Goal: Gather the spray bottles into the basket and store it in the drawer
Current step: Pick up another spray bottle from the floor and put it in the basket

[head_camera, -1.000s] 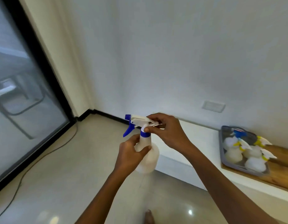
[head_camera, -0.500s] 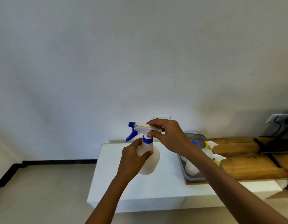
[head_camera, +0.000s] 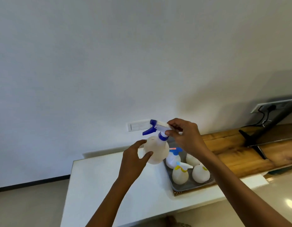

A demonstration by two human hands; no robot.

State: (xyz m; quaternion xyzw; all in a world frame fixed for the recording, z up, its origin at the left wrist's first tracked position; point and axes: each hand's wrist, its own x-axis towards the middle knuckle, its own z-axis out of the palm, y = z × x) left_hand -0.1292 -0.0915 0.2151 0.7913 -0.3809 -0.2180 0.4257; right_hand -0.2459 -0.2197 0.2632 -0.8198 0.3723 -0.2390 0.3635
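A white spray bottle (head_camera: 156, 151) with a blue trigger is held in the air over the near-left corner of the basket (head_camera: 176, 187): its round body is cupped by the left hand (head_camera: 135, 159), and its white head is pinched from above by the right hand (head_camera: 184, 136). Since the head is gripped only by fingertips, a slip or a squeeze of the trigger is judged possible. The basket, a grey tray, is already crowded with four or so bottles (head_camera: 180, 175), yellow and blue capped, so one could be toppled when the held bottle is lowered. The basket rests where the white table (head_camera: 109, 185) meets a wooden top (head_camera: 240, 153). Beyond, a dark stand (head_camera: 252, 138), a wall switch plate (head_camera: 138, 126), a socket with a cable (head_camera: 271, 107) and a plain white wall (head_camera: 109, 63) are seen. No drawer is seen.
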